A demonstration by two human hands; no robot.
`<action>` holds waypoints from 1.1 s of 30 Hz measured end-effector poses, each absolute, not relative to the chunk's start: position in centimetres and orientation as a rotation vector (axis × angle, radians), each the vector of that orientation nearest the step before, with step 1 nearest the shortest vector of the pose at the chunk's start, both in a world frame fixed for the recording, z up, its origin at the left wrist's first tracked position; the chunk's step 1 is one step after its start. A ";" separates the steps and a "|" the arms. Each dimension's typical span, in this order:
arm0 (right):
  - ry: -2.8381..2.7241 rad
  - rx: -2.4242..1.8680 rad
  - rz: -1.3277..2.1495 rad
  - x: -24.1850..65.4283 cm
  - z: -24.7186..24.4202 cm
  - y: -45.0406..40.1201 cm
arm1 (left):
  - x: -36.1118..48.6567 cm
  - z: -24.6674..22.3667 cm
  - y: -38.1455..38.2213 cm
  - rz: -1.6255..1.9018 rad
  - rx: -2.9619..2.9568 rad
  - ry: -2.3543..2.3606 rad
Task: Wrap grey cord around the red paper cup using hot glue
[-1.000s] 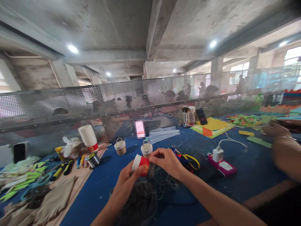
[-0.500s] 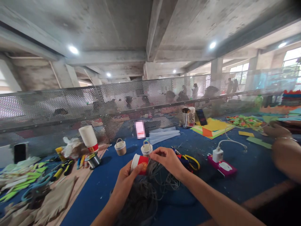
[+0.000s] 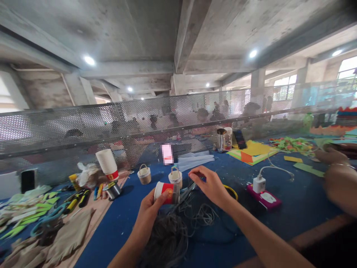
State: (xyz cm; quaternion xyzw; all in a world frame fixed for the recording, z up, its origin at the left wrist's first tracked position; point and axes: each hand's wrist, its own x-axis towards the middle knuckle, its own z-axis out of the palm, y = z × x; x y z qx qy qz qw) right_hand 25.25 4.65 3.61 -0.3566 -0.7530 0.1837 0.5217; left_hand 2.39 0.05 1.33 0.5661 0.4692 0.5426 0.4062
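My left hand [image 3: 150, 208] is wrapped round a red and white paper cup [image 3: 164, 192], which lies tilted on its side with its white rim to the left. Grey cord runs near the cup's right end. To the right of it my right hand [image 3: 208, 182] is raised, its thumb and index finger pinched together; what they hold, if anything, is too small to make out. Loops of grey cord [image 3: 205, 215] lie below my right hand. A dark grey tangled bundle [image 3: 167, 238] is under the cup. Two small handled buckets [image 3: 144, 175] stand behind.
A stack of paper cups [image 3: 107, 163] leans above a wire spool [image 3: 113, 190] at left, beside pliers and gloves [image 3: 71, 230]. Right are a purple power strip [image 3: 263, 197], coloured paper [image 3: 253, 150] and another person's arm [image 3: 338, 182]. A perforated metal screen [image 3: 111, 130] stands behind.
My right hand has moved right, away from the cup's end, leaving a gap. The cup has turned slightly in my left hand, which still holds it.
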 end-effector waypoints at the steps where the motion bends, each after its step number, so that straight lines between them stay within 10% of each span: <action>1: -1.848 -0.910 0.338 26.1 3.4 5.0 | 2.4 1.4 0.0 1.376 1.415 1.170; 13: -2.153 -1.669 -0.017 34.1 -2.4 4.1 | 2.5 1.2 0.1 1.437 1.380 1.021; 33: -1.830 -1.566 -0.022 31.0 -1.3 6.1 | 2.7 1.9 -0.6 1.432 1.462 1.048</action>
